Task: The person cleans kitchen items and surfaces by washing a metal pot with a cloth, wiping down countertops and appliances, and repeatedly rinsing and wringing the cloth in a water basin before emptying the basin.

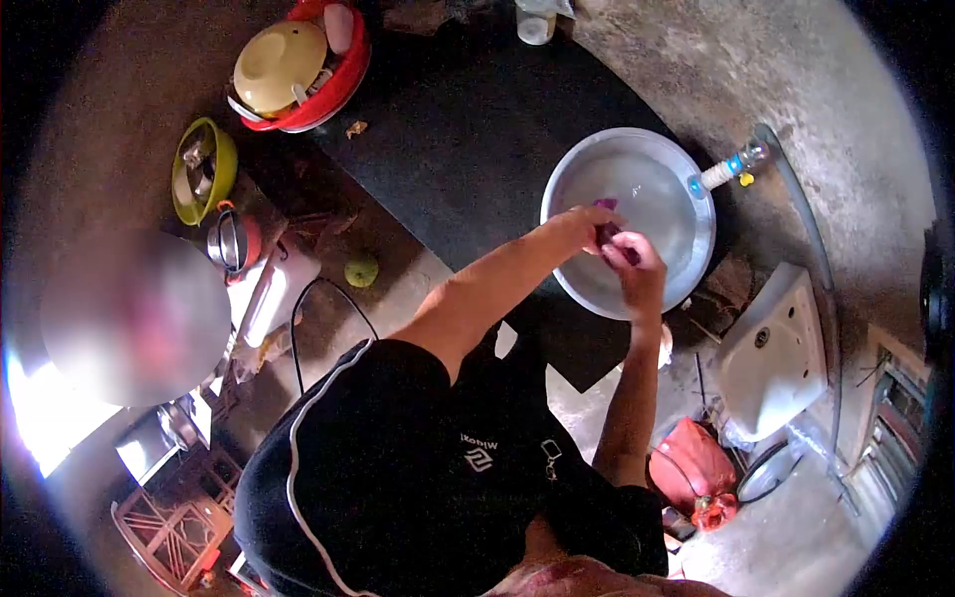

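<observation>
Both of my hands meet over a large light-grey metal basin [565,179] with clear water in it. My left hand [585,229] is closed, its fingers pinched on a small purple piece [606,203] that sticks out beyond them. My right hand [642,271] is curled closed against the left fingertips, touching the same dark purple stuff between the hands. What kind of thing it is, I cannot make out. The basin stands on a black tabletop [458,129], below a tap with a white, blue-banded spout [724,175].
At the far left of the tabletop sits a red basin [353,75] with a yellow bowl [282,68]. A green basin [227,164] and a green round fruit or vegetable [361,270] are lower left. On the right are a white sink [786,378], a grey hose [811,219] and a red bag [691,463].
</observation>
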Demonstrator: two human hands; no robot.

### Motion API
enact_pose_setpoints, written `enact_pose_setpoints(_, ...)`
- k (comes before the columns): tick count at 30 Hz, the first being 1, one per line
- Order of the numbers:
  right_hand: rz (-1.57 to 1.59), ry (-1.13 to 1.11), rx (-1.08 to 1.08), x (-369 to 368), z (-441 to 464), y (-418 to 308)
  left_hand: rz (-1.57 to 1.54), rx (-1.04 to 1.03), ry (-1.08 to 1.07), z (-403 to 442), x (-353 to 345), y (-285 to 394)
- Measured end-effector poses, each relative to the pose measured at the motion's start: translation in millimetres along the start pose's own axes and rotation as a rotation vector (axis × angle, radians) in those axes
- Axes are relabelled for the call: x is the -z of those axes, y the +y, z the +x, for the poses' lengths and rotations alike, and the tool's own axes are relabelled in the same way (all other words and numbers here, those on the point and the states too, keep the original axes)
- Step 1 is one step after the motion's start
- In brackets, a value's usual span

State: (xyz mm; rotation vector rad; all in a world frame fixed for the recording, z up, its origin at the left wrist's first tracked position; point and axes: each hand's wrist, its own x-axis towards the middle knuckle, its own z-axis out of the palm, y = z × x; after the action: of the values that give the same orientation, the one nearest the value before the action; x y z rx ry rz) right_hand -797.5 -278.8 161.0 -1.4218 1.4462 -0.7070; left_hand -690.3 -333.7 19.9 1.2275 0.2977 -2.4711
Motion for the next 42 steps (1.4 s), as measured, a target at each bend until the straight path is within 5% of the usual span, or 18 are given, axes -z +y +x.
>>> enact_pose_setpoints(2, 0.006, 0.136, 0.08, 19, 5, 2, 0.097, 0.027, -0.059, 12, 7, -10)
enact_pose_setpoints(5, 0.5, 0.331, -0.141, 44, 33, 40, 0.226, 0.142, -0.165, -47, -21, -9)
enact_pose_setpoints(6, 0.616, 0.303, -0.194, 41, 43, 74, 0.231, 0.207, -0.386, -38, -20, -9)
enact_pose_setpoints(9, 0.985, 0.315, -0.34, 1, 36, 125, 0.085, 0.108, -0.478, -35, -54, -35)
enact_pose_setpoints(11, 1.186, 0.371, -0.377, -35, 22, 128, -0.323, -0.202, -0.308, -27, -73, -62)
enact_pose_setpoints(13, 1.26, 0.366, -0.4, -53, 13, 124, -0.697, -0.619, -0.77, -62, -88, -78)
enact_pose_setpoints(17, 1.253, 0.292, -0.377, -43, 11, 117, -0.755, -0.432, -0.734, -34, -75, -78)
enact_pose_setpoints(18, 1.222, 0.259, -0.366, -35, 14, 115, -0.746, -0.412, -0.682, -31, -74, -76)
enact_pose_setpoints(19, 1.16, 0.225, -0.35, -21, 26, 111, -0.801, -0.042, -0.839, -30, -61, -66)
enact_pose_setpoints(21, 0.994, 0.132, -0.34, -4, 45, 105, -0.556, -0.089, -0.821, -18, -46, -61)
enact_pose_setpoints(23, 0.64, -0.003, -0.349, 15, 76, 106, -0.14, -0.171, -0.335, 7, -30, -60)
enact_pose_setpoints(25, 0.215, -0.156, -0.364, 18, 96, 123, 0.826, -0.512, 0.073, -5, -44, -53)
enact_pose_setpoints(29, -0.753, -0.291, -0.106, 15, 115, 152, 1.293, -0.559, 0.125, 5, -40, -48)
enact_pose_setpoints(33, 0.476, -0.326, -0.496, 22, 82, 113, 0.844, -0.354, -0.039, -18, -45, -37)
enact_pose_setpoints(36, 1.119, -0.284, -0.415, 7, 53, 61, -0.05, -0.151, -0.455, 32, -33, -54)
enact_pose_setpoints(39, 1.282, -0.179, -0.349, -4, 37, 52, -1.015, -0.222, -0.451, 14, -76, -58)
enact_pose_setpoints(41, 1.262, -0.118, -0.312, -3, 34, 60, -0.934, -0.345, -0.833, -11, -72, -75)
enact_pose_setpoints(42, 1.242, -0.094, -0.294, -1, 34, 62, -0.895, -0.316, -0.787, -22, -74, -74)
